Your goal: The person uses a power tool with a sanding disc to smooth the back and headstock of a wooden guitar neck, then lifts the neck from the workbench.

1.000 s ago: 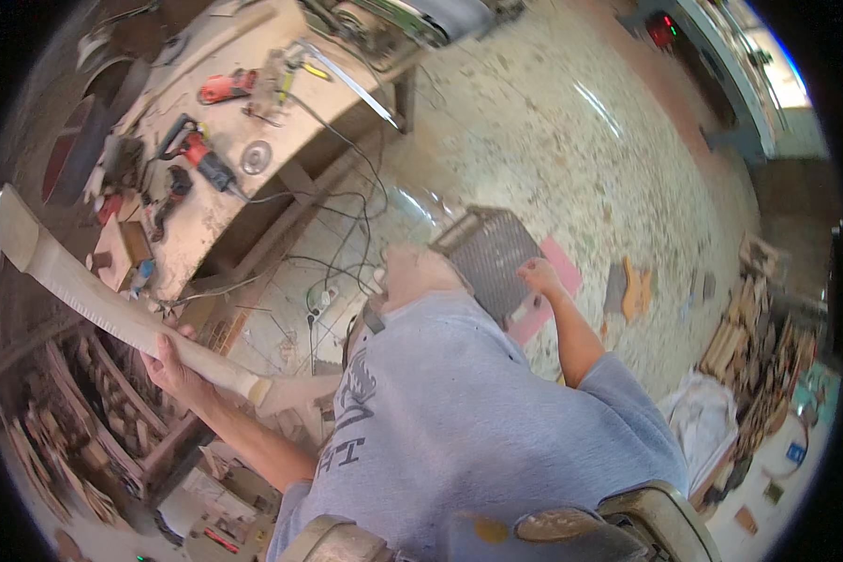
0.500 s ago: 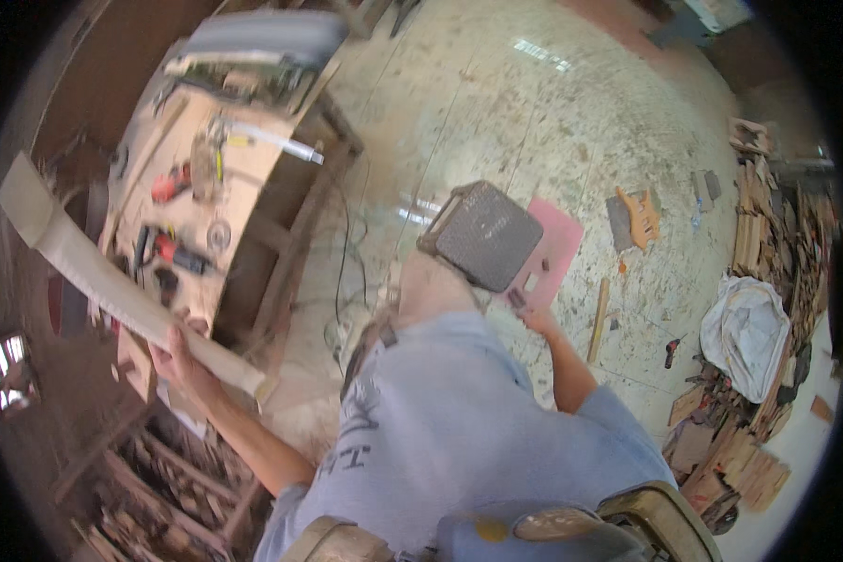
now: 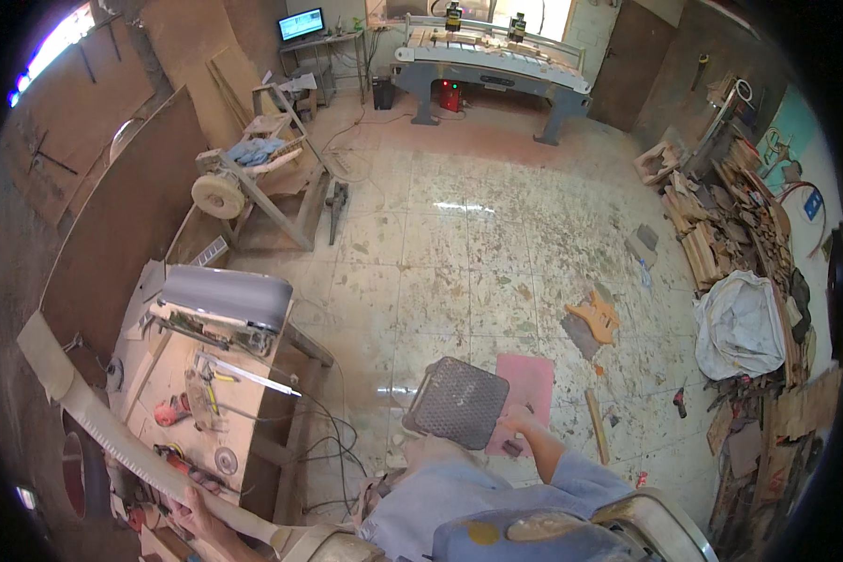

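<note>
My left hand [image 3: 193, 513] is closed around a long, curved, pale wooden piece [image 3: 126, 448] near its lower end. The piece slants up to the far left, with a broad end and a row of notch-like marks along it. Low over a pink mat [image 3: 526, 375] on the floor, my right hand [image 3: 526, 428] has its fingers bunched; what they hold, if anything, is hidden. A small dark block [image 3: 512, 448] lies just below that hand. Left of the mat sits a dark, textured, box-like stool [image 3: 459, 403].
A workbench [image 3: 244, 412] at left carries red power tools [image 3: 172, 409] and a belt sander [image 3: 225, 298]. Cables [image 3: 332, 426] trail beside it. An orange guitar-body-shaped piece [image 3: 594, 317] and a wood strip [image 3: 597, 426] lie on the floor. Scrap wood and a white sack [image 3: 740, 323] line the right.
My view has tilted up, bringing the far machine and screen into sight. My left hand still grips the curved piece; my right hand stays low by the pink mat.
</note>
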Available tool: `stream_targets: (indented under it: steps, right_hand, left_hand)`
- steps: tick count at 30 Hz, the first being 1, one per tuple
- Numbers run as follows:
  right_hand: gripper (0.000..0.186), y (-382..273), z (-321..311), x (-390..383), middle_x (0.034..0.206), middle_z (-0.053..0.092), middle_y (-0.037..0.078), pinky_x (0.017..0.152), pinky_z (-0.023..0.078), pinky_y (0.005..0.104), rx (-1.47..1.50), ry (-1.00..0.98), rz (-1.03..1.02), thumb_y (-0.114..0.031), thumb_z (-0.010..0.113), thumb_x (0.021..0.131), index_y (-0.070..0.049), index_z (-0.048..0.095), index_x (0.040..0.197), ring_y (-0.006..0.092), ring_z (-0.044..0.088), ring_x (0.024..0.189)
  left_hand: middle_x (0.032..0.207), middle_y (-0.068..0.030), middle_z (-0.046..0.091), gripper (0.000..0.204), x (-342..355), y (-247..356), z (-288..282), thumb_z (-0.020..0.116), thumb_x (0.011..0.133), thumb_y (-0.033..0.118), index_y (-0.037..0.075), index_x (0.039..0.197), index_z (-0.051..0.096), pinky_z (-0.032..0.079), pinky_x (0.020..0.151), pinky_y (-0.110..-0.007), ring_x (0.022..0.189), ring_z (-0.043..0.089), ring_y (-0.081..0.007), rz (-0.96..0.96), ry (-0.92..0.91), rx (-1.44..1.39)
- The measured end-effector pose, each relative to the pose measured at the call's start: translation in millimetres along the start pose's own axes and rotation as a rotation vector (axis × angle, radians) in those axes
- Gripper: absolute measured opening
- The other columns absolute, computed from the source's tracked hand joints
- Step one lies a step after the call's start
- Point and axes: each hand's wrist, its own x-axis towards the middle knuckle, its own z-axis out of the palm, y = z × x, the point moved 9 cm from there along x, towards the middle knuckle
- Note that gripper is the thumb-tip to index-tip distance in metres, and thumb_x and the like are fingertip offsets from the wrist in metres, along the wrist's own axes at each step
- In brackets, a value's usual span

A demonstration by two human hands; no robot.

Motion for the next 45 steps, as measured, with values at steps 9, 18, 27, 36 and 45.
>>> stream_targets:
  steps: [9, 18, 27, 36, 45]
  right_hand:
    - [0.048, -92, -39, 2, 0.107, 0.079, 0.02, 0.093, 0.057, 0.0475, 0.082, -0.015, -0.024, -0.049, 0.075, 0.084, -0.006, 0.082, 0.105, 0.0379, 0.075, 0.105]
    - [0.05, -81, 24, -22, 0.108, 0.078, 0.019, 0.089, 0.058, 0.0462, 0.211, -0.094, 0.061, -0.049, 0.075, 0.086, -0.005, 0.081, 0.109, 0.0379, 0.075, 0.096]
    - [0.061, -64, 1, 51, 0.122, 0.073, 0.027, 0.101, 0.055, 0.048, 0.156, -0.089, 0.109, -0.052, 0.072, 0.088, 0.002, 0.077, 0.117, 0.0405, 0.069, 0.117]
    - [0.056, -108, -69, 197, 0.11, 0.078, 0.022, 0.085, 0.061, 0.0487, 0.119, -0.133, 0.026, -0.051, 0.074, 0.087, -0.001, 0.079, 0.11, 0.0376, 0.075, 0.101]
    - [0.059, -115, -119, 233, 0.125, 0.073, 0.025, 0.103, 0.055, 0.0463, 0.085, -0.213, 0.075, -0.048, 0.074, 0.082, -0.001, 0.077, 0.118, 0.0399, 0.069, 0.12]
  left_hand:
    - [0.107, -0.0154, 0.072, 0.049, 49, 3, -32, 0.069, 0.1, 0.018, -0.005, 0.141, 0.056, 0.057, 0.076, -0.032, 0.083, 0.07, -0.021, -0.043, -0.032, 0.069]
    - [0.106, -0.015, 0.072, 0.048, 115, 9, -24, 0.069, 0.1, 0.018, -0.005, 0.14, 0.056, 0.057, 0.076, -0.032, 0.083, 0.07, -0.0206, -0.003, -0.052, 0.203]
    - [0.105, -0.0146, 0.072, 0.047, 187, 4, 24, 0.069, 0.1, 0.018, -0.005, 0.14, 0.057, 0.057, 0.076, -0.032, 0.083, 0.07, -0.0202, 0.031, -0.036, 0.375]
    - [0.105, -0.0143, 0.072, 0.046, 278, -21, 140, 0.069, 0.1, 0.017, -0.005, 0.139, 0.057, 0.057, 0.076, -0.032, 0.083, 0.069, -0.0198, 0.045, -0.046, 0.532]
    - [0.104, -0.0139, 0.072, 0.046, 333, -53, 184, 0.07, 0.1, 0.017, -0.004, 0.139, 0.058, 0.056, 0.076, -0.032, 0.083, 0.069, -0.0194, 0.07, -0.106, 0.594]
